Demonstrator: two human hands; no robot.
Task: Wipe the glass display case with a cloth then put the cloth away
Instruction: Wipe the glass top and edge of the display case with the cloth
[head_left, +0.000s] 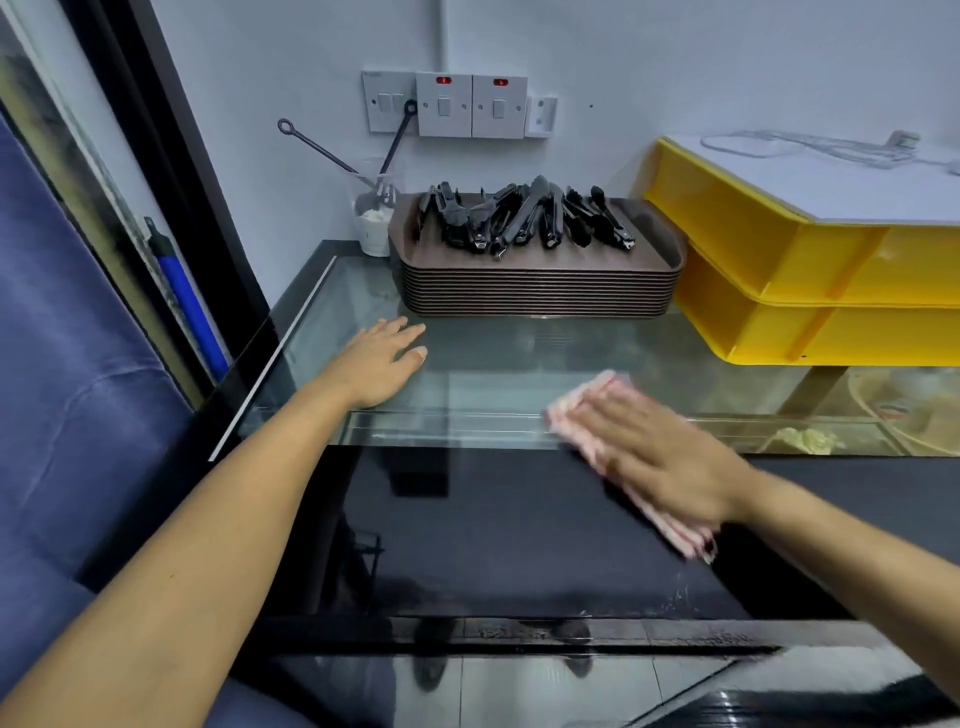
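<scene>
The glass display case (488, 364) fills the middle of the view, its flat top meeting a dark sloped front pane. My right hand (660, 462) lies flat on a pink-and-white cloth (582, 405), pressing it against the glass at the top's front edge; hand and cloth are blurred. The cloth sticks out beyond my fingers and below my palm. My left hand (382, 358) rests flat on the glass top to the left, fingers spread, holding nothing.
A stack of brown trays (540, 291) with several black tongs (524, 218) sits at the back of the top. A yellow shelf unit (779, 270) stands at right. A clear cup (374, 208) with utensils is at the back left, below wall switches (447, 104).
</scene>
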